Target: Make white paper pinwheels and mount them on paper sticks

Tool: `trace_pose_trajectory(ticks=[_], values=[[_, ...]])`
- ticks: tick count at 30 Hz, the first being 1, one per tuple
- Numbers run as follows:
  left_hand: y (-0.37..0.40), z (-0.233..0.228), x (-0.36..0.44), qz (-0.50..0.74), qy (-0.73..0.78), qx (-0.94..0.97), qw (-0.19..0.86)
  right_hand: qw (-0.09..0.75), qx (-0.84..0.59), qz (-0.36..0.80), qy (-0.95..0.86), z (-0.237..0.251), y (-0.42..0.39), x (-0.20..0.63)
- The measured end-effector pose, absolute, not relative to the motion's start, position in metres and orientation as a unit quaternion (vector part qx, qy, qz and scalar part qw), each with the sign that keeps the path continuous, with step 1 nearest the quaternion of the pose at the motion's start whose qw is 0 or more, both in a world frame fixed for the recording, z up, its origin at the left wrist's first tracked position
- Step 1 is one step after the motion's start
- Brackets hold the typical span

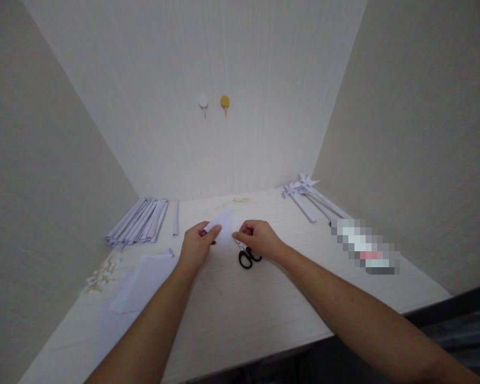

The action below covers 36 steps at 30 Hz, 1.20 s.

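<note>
White paper, a small folded piece (223, 226), sits between the two hands above the middle of the table (264, 314). The left hand (197, 246) pinches its left edge between thumb and fingers; the right hand (258, 238) is curled, its fingertips closed at the paper's right edge, though whether they actually grip it cannot be told. Black-handled scissors (246, 256) lie on the table just beneath the right hand, handles pointing toward the person.

The table is pale wood-grain. To the left of the left hand lies a flat white sheet (142, 282), and farther left a small heap of paper scraps (102, 277). At the back left is a bundle of rolled paper sticks (138, 221), with a single stick (176, 217) beside it. At the back right lie paper pinwheels (304, 194) on sticks. Plain pale walls enclose the table on three sides, and two round hooks (214, 103), one white and one gold, hang on the back wall
</note>
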<state>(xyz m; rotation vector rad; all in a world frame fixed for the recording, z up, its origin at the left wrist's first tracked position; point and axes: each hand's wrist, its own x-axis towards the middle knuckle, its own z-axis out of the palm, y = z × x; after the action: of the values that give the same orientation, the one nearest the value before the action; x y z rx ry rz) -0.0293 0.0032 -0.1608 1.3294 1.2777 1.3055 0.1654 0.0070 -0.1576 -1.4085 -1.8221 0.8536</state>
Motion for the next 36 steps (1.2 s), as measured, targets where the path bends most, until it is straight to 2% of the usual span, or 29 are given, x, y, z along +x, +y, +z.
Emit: trace_pose_trajectory(ticks=[7, 13, 22, 36], values=[[0.008, -0.163, -0.033, 0.556, 0.521, 0.489, 0.424, 0.156, -0.605, 0.223, -0.749, -0.14, -0.001, 0.176], [0.009, -0.164, -0.034, 0.561, 0.515, 0.481, 0.433, 0.076, -0.616, 0.184, -0.762, -0.133, -0.004, 0.18], [0.007, -0.161, -0.034, 0.562, 0.517, 0.484, 0.426, 0.064, -0.642, 0.148, -0.75, -0.131, -0.003, 0.185], [0.008, -0.161, -0.034, 0.569, 0.539, 0.47, 0.405, 0.071, -0.642, 0.211, -0.733, -0.142, 0.009, 0.2]])
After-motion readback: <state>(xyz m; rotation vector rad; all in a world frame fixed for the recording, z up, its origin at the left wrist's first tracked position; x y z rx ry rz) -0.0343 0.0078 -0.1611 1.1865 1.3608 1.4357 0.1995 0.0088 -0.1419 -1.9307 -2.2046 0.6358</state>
